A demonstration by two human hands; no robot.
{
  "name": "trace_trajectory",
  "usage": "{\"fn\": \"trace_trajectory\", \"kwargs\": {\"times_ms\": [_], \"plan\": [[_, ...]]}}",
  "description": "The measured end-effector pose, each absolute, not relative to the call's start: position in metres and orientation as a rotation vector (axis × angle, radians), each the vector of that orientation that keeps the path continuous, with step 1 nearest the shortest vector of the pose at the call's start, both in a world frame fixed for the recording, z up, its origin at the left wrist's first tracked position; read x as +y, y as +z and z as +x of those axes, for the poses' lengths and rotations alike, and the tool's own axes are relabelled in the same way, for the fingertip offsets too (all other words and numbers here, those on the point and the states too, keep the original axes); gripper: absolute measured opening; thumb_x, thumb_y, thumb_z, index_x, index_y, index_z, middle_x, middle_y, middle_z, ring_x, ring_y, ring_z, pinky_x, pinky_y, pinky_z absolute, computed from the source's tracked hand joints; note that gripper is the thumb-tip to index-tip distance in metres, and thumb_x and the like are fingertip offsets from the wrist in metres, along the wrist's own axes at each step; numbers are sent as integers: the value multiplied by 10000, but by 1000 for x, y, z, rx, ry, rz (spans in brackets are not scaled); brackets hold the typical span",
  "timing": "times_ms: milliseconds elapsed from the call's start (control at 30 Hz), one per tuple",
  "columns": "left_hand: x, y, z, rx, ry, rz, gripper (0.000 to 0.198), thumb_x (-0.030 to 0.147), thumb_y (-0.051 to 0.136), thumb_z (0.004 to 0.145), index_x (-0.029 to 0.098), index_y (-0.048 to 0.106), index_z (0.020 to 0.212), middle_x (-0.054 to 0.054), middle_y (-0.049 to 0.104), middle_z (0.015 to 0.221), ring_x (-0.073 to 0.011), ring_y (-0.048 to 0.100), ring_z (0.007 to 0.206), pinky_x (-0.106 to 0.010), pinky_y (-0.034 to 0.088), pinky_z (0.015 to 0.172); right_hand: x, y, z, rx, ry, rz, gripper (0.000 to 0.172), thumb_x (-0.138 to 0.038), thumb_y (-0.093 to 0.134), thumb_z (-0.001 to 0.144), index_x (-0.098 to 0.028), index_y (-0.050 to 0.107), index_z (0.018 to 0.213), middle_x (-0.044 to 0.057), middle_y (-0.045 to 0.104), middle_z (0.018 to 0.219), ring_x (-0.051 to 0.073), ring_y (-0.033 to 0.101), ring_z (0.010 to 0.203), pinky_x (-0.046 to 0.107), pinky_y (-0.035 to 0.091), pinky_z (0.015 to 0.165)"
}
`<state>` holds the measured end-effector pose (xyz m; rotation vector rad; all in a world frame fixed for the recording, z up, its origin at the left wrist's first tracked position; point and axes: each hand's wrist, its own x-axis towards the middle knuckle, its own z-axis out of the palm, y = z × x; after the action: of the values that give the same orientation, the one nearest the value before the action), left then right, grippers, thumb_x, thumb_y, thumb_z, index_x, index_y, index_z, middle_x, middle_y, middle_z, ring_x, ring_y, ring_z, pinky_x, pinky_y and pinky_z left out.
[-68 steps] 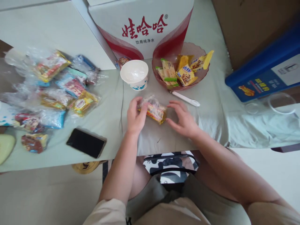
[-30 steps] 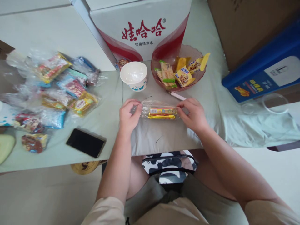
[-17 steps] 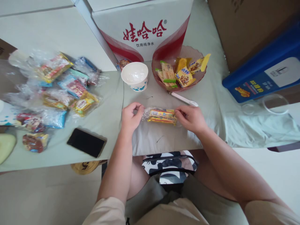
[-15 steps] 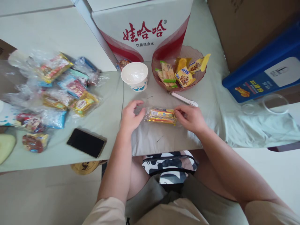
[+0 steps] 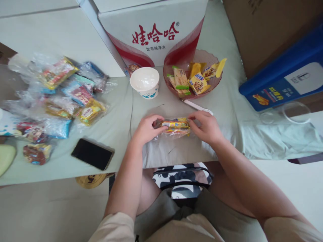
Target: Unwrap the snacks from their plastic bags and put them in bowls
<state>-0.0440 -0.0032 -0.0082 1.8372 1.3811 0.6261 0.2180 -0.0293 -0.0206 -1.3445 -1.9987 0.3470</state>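
Okay, biggest first: bench under pale green cloth; clock hub at the work spot, 12 away from the person. White-and-red carton stands near 12, tall blue box at 2. Pile of wrapped snacks, lots of clear film, spreads 9 to 10. Pink glass bowl between 12 and 1, holding yellow and green-trimmed packs.

Left hand at 9: thumb and fingers closed on the left end of the work, thumb lying over it. Right hand at 3: thumb and index clamped on the right end. Phone flat between 8 and 9. Paper cup upright at 11.

Key relation: snack packet at the hub, between both hands, touching both. Long axis runs 9–3; it's at 3 from the left, 9 from the right. Neither's nearer. Resting on cloth or slightly lifted: can't tell.

Smallest: white-handled tool at 2, just past the right knuckles, thin end toward the bowl.
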Motion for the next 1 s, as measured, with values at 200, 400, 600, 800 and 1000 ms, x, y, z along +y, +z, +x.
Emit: {"fn": "trace_trajectory", "kwargs": {"times_ms": [200, 400, 600, 800, 1000], "plan": [[-3, -9, -43, 1382, 601, 1899, 190, 316, 770, 779, 216, 752, 939, -3, 658, 812, -144, 557, 674, -276, 446, 661, -32, -21, 215, -2054, 381, -1327, 136, -254, 573, 913, -226, 706, 912, 80, 743, 847, 254, 668, 813, 395, 486, 761], [1, -12, -41, 1480, 708, 1895, 219, 399, 677, 858, 203, 763, 906, -30, 689, 786, -151, 552, 653, -279, 429, 640, -33, -17, 211, -2116, 301, -1263, 130, -299, 614, 915, -252, 724, 966, 79, 734, 951, 254, 654, 894, 401, 480, 803], [2, -8, -35, 1502, 762, 1840, 349, 361, 598, 869, 202, 621, 559, -4, 564, 595, -141, 480, 586, -284, 360, 590, -34, -17, 208, -2182, 283, -1292, 152, -249, 613, 928, -278, 746, 995, 60, 758, 1035, 260, 629, 972, 419, 450, 874], [-1, -6, -27, 1444, 792, 1476, 264, 318, 651, 777, 192, 664, 546, 7, 572, 547, -134, 504, 560, -257, 353, 537, -33, -22, 207, -2159, 241, -1430, 273, -233, 633, 872, -257, 749, 1118, 83, 718, 978, 267, 618, 923, 399, 441, 812], [1, -3, -25, 1438, 922, 1117, 238, 348, 651, 786, 185, 699, 621, 16, 563, 511, -93, 416, 416, -238, 291, 426, -38, -19, 202, -2153, 172, -1300, 228, -192, 625, 885, -267, 743, 1066, 90, 711, 1123, 276, 638, 1026, 429, 483, 874]]}}
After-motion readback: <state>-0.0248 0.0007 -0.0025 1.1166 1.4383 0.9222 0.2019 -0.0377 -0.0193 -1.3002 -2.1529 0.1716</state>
